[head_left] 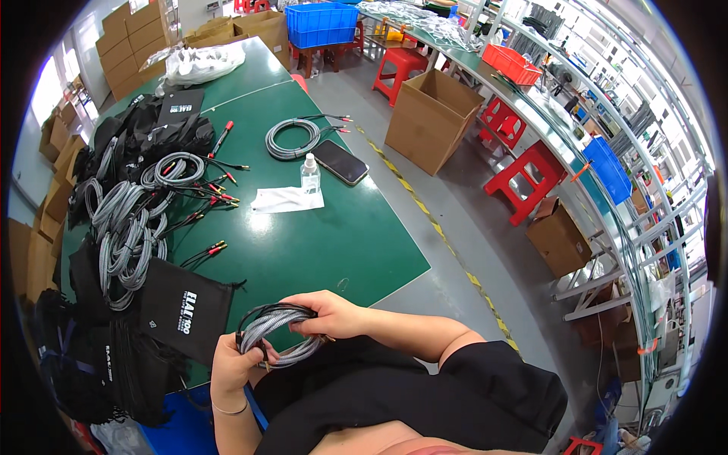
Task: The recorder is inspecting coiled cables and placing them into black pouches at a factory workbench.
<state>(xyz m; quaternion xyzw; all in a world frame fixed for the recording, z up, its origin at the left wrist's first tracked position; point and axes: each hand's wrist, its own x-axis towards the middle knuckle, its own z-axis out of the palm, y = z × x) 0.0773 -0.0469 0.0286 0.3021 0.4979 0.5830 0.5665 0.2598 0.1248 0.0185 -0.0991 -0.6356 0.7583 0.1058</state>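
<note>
Between my two hands, over the near edge of the green table, I hold a coiled grey braided cable (pixel 267 327) with black ends. My left hand (pixel 233 356) is closed round the coil's left side, and my right hand (pixel 327 312) grips its right side. Just left of the coil lies a flat black drawstring pouch (pixel 171 292) with white print. Beyond it is a heap of coiled grey cables (pixel 125 243) with red and black plugs. One more cable coil (pixel 274 136) lies apart, farther back on the table.
On the green table (pixel 303 250) are a phone (pixel 341 161), a small clear spray bottle (pixel 310 178), a white paper slip (pixel 280 200) and a red marker (pixel 223 138). Stacks of black pouches (pixel 129 364) lie at the left. A cardboard box (pixel 432 117) and red stools (pixel 525 178) stand right.
</note>
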